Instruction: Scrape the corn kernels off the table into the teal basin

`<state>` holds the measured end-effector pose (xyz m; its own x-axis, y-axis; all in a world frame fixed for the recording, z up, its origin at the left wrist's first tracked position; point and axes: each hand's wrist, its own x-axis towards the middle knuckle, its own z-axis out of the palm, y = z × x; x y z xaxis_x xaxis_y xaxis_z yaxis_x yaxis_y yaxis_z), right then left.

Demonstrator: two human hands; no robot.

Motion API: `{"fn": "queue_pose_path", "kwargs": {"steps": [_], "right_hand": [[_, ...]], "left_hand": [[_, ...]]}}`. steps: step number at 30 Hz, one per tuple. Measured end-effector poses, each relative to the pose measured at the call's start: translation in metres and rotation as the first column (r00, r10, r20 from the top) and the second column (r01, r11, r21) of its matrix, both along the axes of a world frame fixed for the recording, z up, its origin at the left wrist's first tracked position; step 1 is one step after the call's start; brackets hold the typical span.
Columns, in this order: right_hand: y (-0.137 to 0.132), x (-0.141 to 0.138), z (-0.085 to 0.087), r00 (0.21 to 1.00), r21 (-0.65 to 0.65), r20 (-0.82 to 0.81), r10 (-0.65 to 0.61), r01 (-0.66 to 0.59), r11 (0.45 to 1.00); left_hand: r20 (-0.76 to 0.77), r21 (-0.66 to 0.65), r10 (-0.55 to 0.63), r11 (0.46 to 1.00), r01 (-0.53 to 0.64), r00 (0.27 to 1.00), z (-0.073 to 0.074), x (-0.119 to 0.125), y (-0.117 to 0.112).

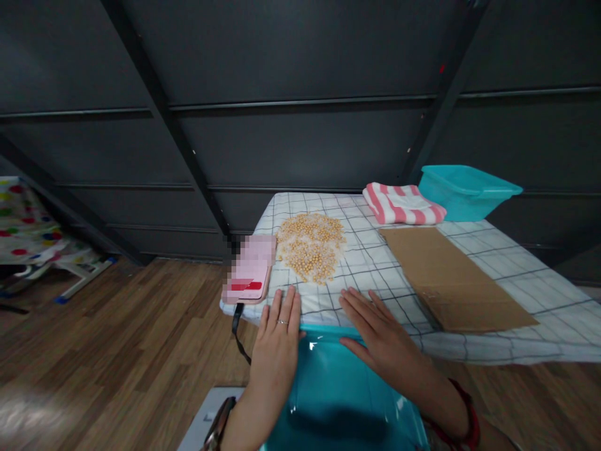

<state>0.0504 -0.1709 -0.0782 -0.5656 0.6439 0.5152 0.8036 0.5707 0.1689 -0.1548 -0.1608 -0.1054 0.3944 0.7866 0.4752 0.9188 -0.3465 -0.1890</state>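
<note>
A loose spread of yellow soybeans (317, 244), mixed with small pale grains, lies on the white checked tablecloth (361, 250). My left hand (277, 338) reaches to the cloth's near edge, palm down, fingers stretched out, a ring on one finger. To its right, my right hand (375, 332) lies with fingers extended and thumb apart, also just short of the beans. Neither hand holds anything. Below and between them is a teal plastic basin (338, 382), its far rim against the table edge.
A pink device (251, 269), partly blurred out, sits at the table's left corner with a black strap (238, 332) hanging down. Right of the beans lie a flat cardboard sheet (455, 282), a folded pink-and-white striped towel (404, 203) and another teal basin (464, 194). A dark panelled wall (305, 147) stands behind.
</note>
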Motion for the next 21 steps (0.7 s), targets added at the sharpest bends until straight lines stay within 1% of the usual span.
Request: {"fn": "queue_pose_path", "kwargs": {"steps": [3,6,11,16,21], "right_hand": [[-0.001,0.002,-0.001,1.0,0.042,0.004,-0.006,0.006,0.999],[0.0,0.003,-0.008,1.0,0.029,0.003,-0.03,0.03,0.999],[0.003,0.002,-0.016,1.0,0.006,0.02,-0.022,0.022,1.0],[0.006,0.003,-0.016,1.0,0.078,0.019,-0.02,0.019,0.997],[0.009,0.004,-0.02,1.0,0.113,0.028,-0.003,0.0,0.994]], "left_hand": [[0.005,-0.027,0.026,0.999,-0.026,1.0,0.0,0.0,-0.002],[0.013,-0.03,0.052,0.998,-0.051,0.999,-0.001,-0.002,-0.003],[-0.007,-0.019,0.032,0.999,-0.032,0.999,-0.005,-0.007,-0.001],[-0.024,0.018,0.018,1.0,-0.017,1.0,-0.002,-0.008,0.003],[-0.027,0.022,0.004,1.0,-0.003,1.0,0.001,-0.009,0.003]]}}
